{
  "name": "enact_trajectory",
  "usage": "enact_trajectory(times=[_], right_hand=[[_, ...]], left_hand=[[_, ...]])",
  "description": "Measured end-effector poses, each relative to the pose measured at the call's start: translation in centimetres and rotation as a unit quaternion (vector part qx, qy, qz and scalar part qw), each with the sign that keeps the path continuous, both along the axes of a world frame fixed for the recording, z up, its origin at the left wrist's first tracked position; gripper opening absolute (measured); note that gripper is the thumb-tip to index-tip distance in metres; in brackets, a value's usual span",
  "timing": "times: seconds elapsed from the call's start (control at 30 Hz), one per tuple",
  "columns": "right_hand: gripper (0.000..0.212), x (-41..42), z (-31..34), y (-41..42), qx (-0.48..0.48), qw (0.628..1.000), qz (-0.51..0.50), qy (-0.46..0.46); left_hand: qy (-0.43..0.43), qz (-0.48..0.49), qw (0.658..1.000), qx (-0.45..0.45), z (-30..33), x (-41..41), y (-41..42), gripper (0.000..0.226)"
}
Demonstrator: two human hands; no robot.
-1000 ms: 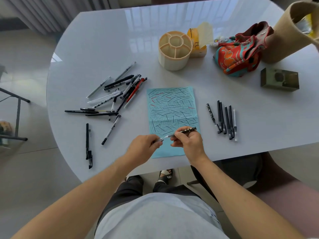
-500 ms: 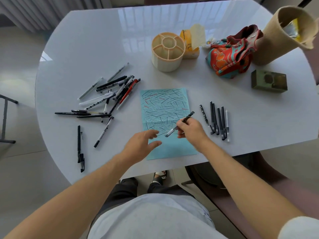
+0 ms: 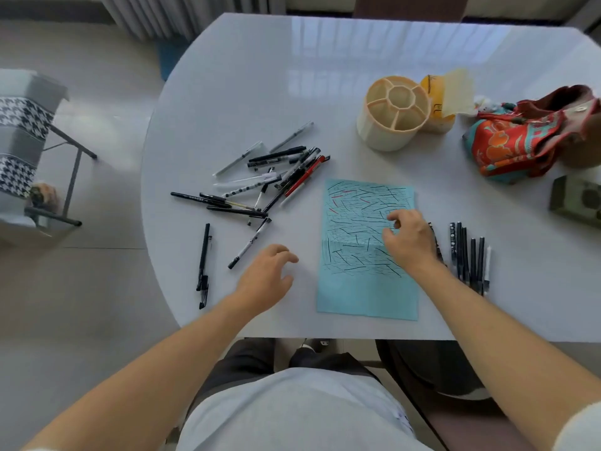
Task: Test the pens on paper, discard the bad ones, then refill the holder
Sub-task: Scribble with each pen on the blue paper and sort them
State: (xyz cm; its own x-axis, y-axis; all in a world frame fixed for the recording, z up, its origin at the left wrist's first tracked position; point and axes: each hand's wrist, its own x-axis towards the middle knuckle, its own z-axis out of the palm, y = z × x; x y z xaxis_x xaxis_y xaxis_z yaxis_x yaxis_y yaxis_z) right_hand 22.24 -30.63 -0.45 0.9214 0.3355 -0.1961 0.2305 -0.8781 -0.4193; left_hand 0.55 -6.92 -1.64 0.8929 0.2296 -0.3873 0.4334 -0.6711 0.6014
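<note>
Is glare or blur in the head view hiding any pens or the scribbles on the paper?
Head view: window glare falls on the far half of the table, beyond the pen pile and holder; scribbles on the blue paper read clearly; the frame edges bow from the wide-angle lens; the right hand covers part of one pen beside the sorted row.

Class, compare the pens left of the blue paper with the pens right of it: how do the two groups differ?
The left pens lie scattered and crossing; the right pens lie in a neat parallel row. The left group is larger and includes a red pen; the right ones look dark. Both rest on the table.
</note>
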Motion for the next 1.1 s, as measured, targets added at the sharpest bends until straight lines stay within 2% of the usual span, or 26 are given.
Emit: enact_trajectory(times=[0.13, 0.2, 0.27, 0.4, 0.5, 0.57, 0.63, 0.7, 0.73, 0.77, 0.83, 0.9, 0.97, 1.1], right_hand=[[0.023, -1.3, -0.1, 10.5, 0.073, 0.985, 0.158, 0.007], [0.029, -1.1, -0.3, 14.7, 0.076, 0.975, 0.206, -0.01], [0.035, -0.7, -0.5, 17.4, 0.037, 0.969, 0.242, -0.029], [0.028, 0.2, -1.4, 18.6, -0.071, 0.948, 0.298, -0.089], [0.023, 0.3, -1.2, 18.0, -0.103, 0.92, 0.357, -0.123], [0.022, 0.3, -0.5, 17.4, -0.082, 0.919, 0.366, -0.122], [0.02, 0.0, 0.6, 16.4, 0.03, 0.948, 0.307, -0.08], [0.011, -0.7, 2.2, 14.6, 0.174, 0.967, 0.184, -0.024], [0.009, -1.2, 3.0, 13.5, 0.238, 0.965, 0.105, 0.019], [0.007, -1.9, 3.6, 12.3, 0.3, 0.95, 0.029, 0.083], [0.005, -3.5, 4.4, 9.6, 0.407, 0.886, -0.063, 0.211], [0.007, -5.1, 4.4, 6.8, 0.447, 0.847, -0.094, 0.273], [0.006, -6.7, 4.1, 4.3, 0.459, 0.829, -0.118, 0.298], [0.011, -8.9, 3.1, 0.7, 0.468, 0.808, -0.139, 0.328]], left_hand=[[0.008, -0.007, 1.0, -0.008, -0.5, -0.5, 0.7, 0.039], [0.006, -0.012, 1.0, -0.015, -0.5, -0.5, 1.1, 0.04], [0.008, -0.014, 1.0, -0.019, -0.5, -0.6, 1.5, 0.04], [0.006, -0.004, 0.999, -0.036, -0.6, -0.9, 2.1, 0.04], [0.012, 0.0, 0.999, -0.044, -0.6, -0.9, 2.2, 0.04], [0.018, 0.007, 0.998, -0.056, -0.4, -0.8, 2.2, 0.04], [0.005, 0.034, 0.996, -0.084, 0.0, -0.3, 1.9, 0.037], [-0.022, 0.091, 0.989, -0.118, 0.7, 0.6, 1.4, 0.037], [-0.032, 0.121, 0.983, -0.136, 1.2, 1.2, 1.0, 0.038], [-0.038, 0.144, 0.976, -0.157, 1.7, 1.9, 0.6, 0.04], [-0.041, 0.162, 0.961, -0.223, 2.6, 3.2, -0.5, 0.038], [-0.03, 0.137, 0.953, -0.27, 3.2, 4.2, -1.7, 0.026], [-0.019, 0.08, 0.961, -0.263, 3.7, 4.8, -2.9, 0.015], [-0.002, -0.007, 0.976, -0.218, 4.1, 4.7, -5.1, 0.018]])
